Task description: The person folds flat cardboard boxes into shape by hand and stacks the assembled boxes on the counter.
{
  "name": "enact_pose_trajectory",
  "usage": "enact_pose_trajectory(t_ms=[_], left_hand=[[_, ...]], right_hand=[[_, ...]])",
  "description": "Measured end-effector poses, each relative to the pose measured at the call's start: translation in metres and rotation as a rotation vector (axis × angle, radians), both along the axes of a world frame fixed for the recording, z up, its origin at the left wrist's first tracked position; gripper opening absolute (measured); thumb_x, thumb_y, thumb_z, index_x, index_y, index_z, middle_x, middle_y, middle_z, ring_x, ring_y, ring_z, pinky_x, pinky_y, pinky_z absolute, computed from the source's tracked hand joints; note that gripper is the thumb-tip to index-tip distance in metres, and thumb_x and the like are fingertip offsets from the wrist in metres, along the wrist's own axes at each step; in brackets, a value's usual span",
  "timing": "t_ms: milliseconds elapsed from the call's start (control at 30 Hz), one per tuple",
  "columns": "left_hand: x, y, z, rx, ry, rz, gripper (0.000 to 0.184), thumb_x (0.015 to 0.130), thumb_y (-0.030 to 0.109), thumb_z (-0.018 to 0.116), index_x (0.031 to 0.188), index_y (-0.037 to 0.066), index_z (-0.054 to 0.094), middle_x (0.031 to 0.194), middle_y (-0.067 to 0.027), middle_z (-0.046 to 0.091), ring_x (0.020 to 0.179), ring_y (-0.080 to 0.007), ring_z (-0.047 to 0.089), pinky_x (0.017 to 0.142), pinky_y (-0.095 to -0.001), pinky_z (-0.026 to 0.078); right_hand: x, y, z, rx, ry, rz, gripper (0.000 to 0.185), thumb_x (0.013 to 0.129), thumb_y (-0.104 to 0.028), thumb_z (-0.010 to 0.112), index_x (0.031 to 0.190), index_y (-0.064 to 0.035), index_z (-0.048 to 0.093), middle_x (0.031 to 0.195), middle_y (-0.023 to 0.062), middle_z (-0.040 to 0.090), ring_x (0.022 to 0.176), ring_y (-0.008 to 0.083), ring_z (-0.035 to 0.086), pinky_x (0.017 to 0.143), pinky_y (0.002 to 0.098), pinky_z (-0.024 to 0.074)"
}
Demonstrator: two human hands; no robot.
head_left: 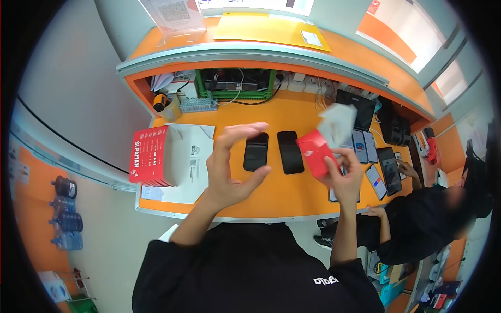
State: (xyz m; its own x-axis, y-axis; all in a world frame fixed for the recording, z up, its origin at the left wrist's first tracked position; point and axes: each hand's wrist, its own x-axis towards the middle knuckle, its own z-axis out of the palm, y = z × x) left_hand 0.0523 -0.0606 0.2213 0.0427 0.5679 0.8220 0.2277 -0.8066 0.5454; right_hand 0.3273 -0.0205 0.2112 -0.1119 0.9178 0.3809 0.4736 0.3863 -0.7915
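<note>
My left hand is raised over the orange desk, fingers and thumb spread in a C shape with nothing between them. Behind its fingertips lies a black phone, and a second black phone lies to the right. My right hand pinches a small red packet by its lower right edge. A blurred whitish sheet shows just above the packet; whether the hand also holds it, I cannot tell. On the left, a stack of red printed packets stands beside an opened white carton.
Several phones lie on the desk's right side, where a person in black touches a dark tablet. A green crate and cables fill the shelf under the raised counter. A yellow folder lies on top.
</note>
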Motion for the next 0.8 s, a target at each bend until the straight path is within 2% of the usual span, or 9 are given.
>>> enact_pose_trajectory(t_ms=[133, 267, 333, 367, 433, 467, 567, 700, 800], left_hand=[[0.039, -0.021, -0.070, -0.423, 0.090, -0.015, 0.125, 0.058, 0.043, 0.090, 0.148, 0.000, 0.015, 0.149, -0.0216, 0.026, 0.138, -0.0329, 0.029, 0.110, -0.0455, 0.030], [0.084, -0.037, -0.114, -0.575, -0.124, -0.127, 0.124, 0.057, 0.040, 0.091, 0.148, 0.002, 0.016, 0.146, -0.0209, 0.032, 0.136, -0.0335, 0.032, 0.110, -0.0456, 0.031], [0.076, -0.039, -0.117, -0.669, -0.256, -0.202, 0.109, 0.069, 0.033, 0.084, 0.149, 0.004, 0.015, 0.144, -0.0188, 0.035, 0.133, -0.0322, 0.037, 0.109, -0.0447, 0.034], [0.068, -0.036, -0.129, -0.665, -0.256, -0.185, 0.109, 0.069, 0.033, 0.084, 0.149, 0.004, 0.015, 0.144, -0.0188, 0.035, 0.133, -0.0322, 0.037, 0.109, -0.0447, 0.034], [0.047, -0.029, -0.155, -1.090, -0.846, -0.380, 0.092, 0.082, 0.026, 0.072, 0.149, 0.004, 0.013, 0.141, -0.0166, 0.039, 0.129, -0.0284, 0.041, 0.106, -0.0413, 0.037], [0.038, -0.027, -0.157, -1.074, -0.840, -0.362, 0.092, 0.082, 0.026, 0.072, 0.149, 0.004, 0.013, 0.141, -0.0166, 0.039, 0.129, -0.0284, 0.041, 0.106, -0.0413, 0.037], [0.020, -0.010, -0.141, -1.128, -1.082, -0.380, 0.087, 0.086, 0.032, 0.067, 0.149, 0.005, 0.014, 0.142, -0.0161, 0.038, 0.123, -0.0211, 0.050, 0.092, -0.0346, 0.051], [-0.005, -0.027, -0.117, -0.585, -0.639, -0.049, 0.096, 0.083, 0.037, 0.072, 0.151, 0.008, 0.011, 0.150, -0.0179, 0.027, 0.140, -0.0307, 0.026, 0.112, -0.0446, 0.027], [-0.059, -0.057, -0.106, -0.400, -0.052, 0.745, 0.086, 0.077, 0.027, 0.075, 0.146, 0.005, 0.027, 0.151, -0.0202, 0.026, 0.141, -0.0359, 0.024, 0.114, -0.0499, 0.021]], right_hand=[[-0.014, -0.035, 0.002, -0.248, 0.658, -0.050, 0.021, 0.089, -0.001, 0.064, 0.108, 0.0001, 0.055, 0.080, -0.0017, 0.059, 0.067, 0.0019, 0.050, 0.059, 0.0173, 0.0392], [-0.035, -0.058, -0.019, -0.473, 0.972, 0.037, 0.031, 0.090, -0.009, 0.067, 0.117, -0.0003, 0.053, 0.098, 0.0046, 0.064, 0.082, 0.0050, 0.059, 0.072, 0.0190, 0.0461], [-0.039, -0.061, -0.022, -0.537, 1.153, 0.206, 0.044, 0.087, -0.012, 0.071, 0.124, -0.0008, 0.051, 0.110, 0.0089, 0.063, 0.097, 0.0106, 0.059, 0.087, 0.0250, 0.0464], [-0.041, -0.060, -0.022, -0.544, 1.153, 0.223, 0.044, 0.087, -0.012, 0.071, 0.124, -0.0008, 0.051, 0.110, 0.0089, 0.063, 0.097, 0.0106, 0.059, 0.087, 0.0250, 0.0464], [-0.046, -0.061, -0.025, -0.215, 0.554, 0.411, 0.063, 0.079, -0.021, 0.079, 0.131, -0.0014, 0.049, 0.123, 0.0147, 0.059, 0.117, 0.0234, 0.057, 0.102, 0.0353, 0.0410], [-0.049, -0.062, -0.031, -0.208, 0.563, 0.431, 0.063, 0.079, -0.021, 0.079, 0.131, -0.0014, 0.049, 0.123, 0.0147, 0.059, 0.117, 0.0234, 0.057, 0.102, 0.0353, 0.0410], [-0.055, -0.057, -0.071, -0.095, -0.273, 0.741, 0.046, 0.077, -0.010, 0.075, 0.119, -0.0045, 0.059, 0.121, 0.0174, 0.060, 0.118, 0.0353, 0.054, 0.105, 0.0455, 0.0392], [-0.101, -0.040, -0.107, 0.048, -0.043, 0.713, 0.026, 0.084, 0.000, 0.060, 0.111, -0.0006, 0.061, 0.107, 0.0209, 0.062, 0.097, 0.0399, 0.060, 0.089, 0.0445, 0.0486], [-0.136, -0.025, -0.105, -0.092, 0.006, 0.709, 0.022, 0.088, 0.000, 0.058, 0.109, 0.0021, 0.061, 0.106, 0.0203, 0.063, 0.093, 0.0375, 0.062, 0.083, 0.0415, 0.0495]])
